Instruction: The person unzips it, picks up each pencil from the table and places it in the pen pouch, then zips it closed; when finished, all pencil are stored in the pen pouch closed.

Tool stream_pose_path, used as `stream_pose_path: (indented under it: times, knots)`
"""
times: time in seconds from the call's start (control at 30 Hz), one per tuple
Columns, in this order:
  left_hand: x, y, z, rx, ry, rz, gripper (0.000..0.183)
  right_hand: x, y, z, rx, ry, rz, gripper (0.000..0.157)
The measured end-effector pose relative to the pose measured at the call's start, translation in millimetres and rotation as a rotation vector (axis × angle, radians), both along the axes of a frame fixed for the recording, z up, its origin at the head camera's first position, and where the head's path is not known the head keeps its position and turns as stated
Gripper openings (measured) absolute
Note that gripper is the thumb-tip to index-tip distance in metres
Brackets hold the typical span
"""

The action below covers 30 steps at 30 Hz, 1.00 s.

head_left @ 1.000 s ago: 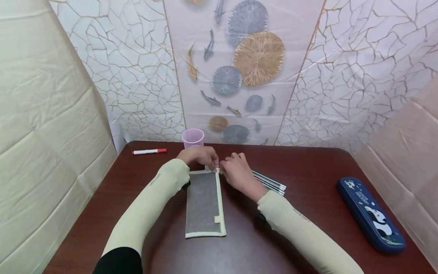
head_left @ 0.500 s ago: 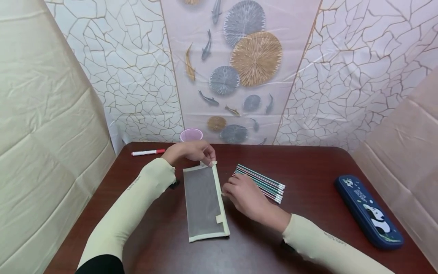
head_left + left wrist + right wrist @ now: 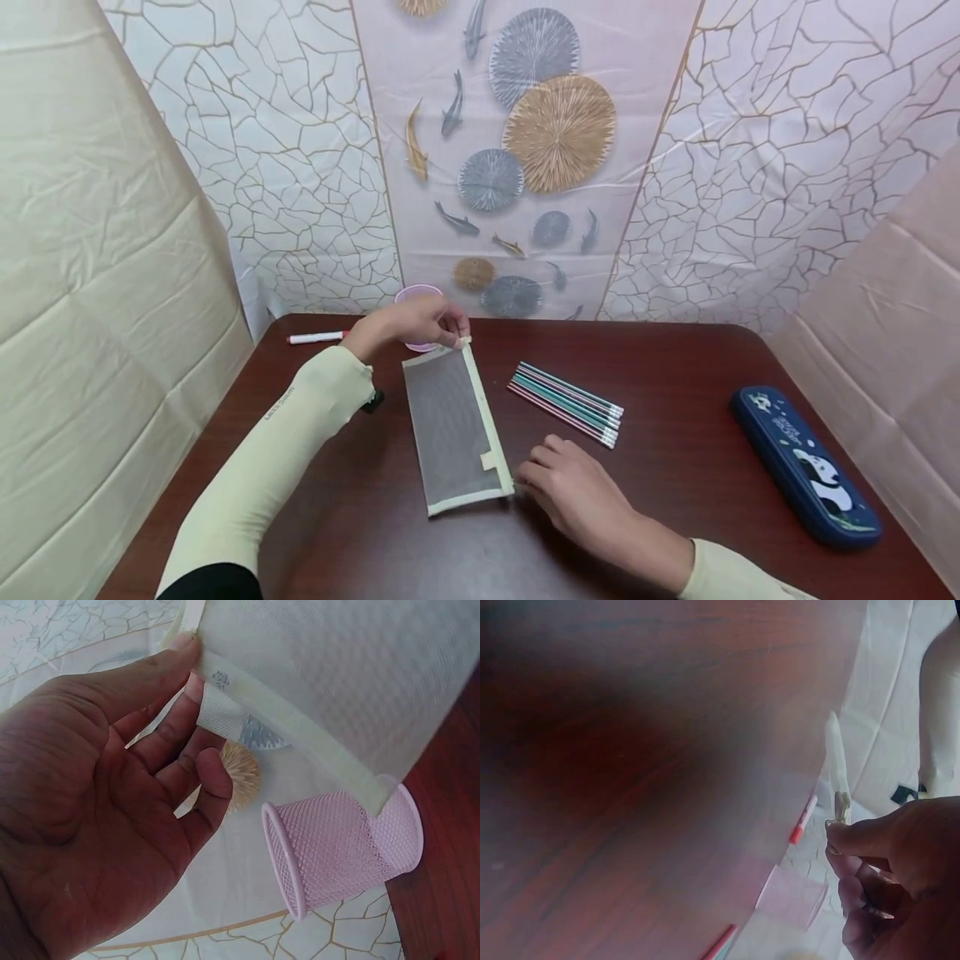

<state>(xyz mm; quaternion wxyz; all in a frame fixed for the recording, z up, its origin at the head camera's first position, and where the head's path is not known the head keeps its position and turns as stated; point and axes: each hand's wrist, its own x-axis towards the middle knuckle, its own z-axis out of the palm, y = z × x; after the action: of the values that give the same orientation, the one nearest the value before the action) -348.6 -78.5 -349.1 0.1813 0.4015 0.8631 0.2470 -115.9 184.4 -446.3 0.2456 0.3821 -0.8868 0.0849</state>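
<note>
A grey mesh zipper pouch (image 3: 453, 425) with cream edging slants over the middle of the table. My left hand (image 3: 412, 323) pinches its far right corner between thumb and index finger; the left wrist view shows the other fingers loosely bent beside the pouch's small label (image 3: 220, 679). At the near end of the zip edge, my right hand (image 3: 577, 496) pinches the small metal zipper pull (image 3: 834, 825) between thumb and forefinger. The edging runs straight between the two hands, and the zip looks closed along it.
Several striped pencils (image 3: 566, 402) lie side by side right of the pouch. A pink mesh pen cup (image 3: 330, 847) stands behind my left hand, with a red-capped white marker (image 3: 315, 338) to its left. A blue panda pencil case (image 3: 806, 467) lies at the right edge.
My right hand has slid the zipper pull along the edge, from the far corner to the near end. My left hand keeps its pinch and shifts slightly away; the pouch has tilted.
</note>
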Motion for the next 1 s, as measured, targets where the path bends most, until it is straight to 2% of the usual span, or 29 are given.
stream_pose_path:
  times: [0.2,0.33,0.43,0.5,0.6,0.77,0.87,1.0]
  knots:
    - [8.5,-0.4,-3.6,0.089,0.048,-0.019,0.006,0.7,18.3,2.0,-0.074,-0.030,0.004,0.022]
    - [19.4,-3.2,0.8,0.160,0.067,-0.038,0.005,-2.0,24.4,0.5,-0.133,-0.064,0.027,0.025]
    - [27.0,-5.3,5.4,0.195,0.092,-0.055,0.006,-1.8,27.3,2.8,-0.162,-0.130,0.008,0.029]
    - [31.8,-5.9,6.7,0.216,0.107,-0.063,0.007,-2.8,28.6,5.8,-0.187,-0.206,-0.013,0.033]
    - [39.8,-5.4,5.4,0.252,0.126,-0.057,0.007,-6.6,28.3,9.9,-0.279,-0.384,-0.045,0.035]
    - [50.3,-3.5,-1.2,0.331,0.165,-0.029,0.009,-19.2,18.6,13.8,-0.518,-0.692,-0.118,0.019]
    - [54.4,-0.8,-4.9,0.358,0.187,-0.023,0.012,-27.1,11.5,15.7,-0.636,-0.804,-0.164,0.014]
    - [57.5,3.8,-8.4,0.369,0.221,-0.021,0.013,-35.2,4.3,17.8,-0.738,-0.880,-0.205,0.011]
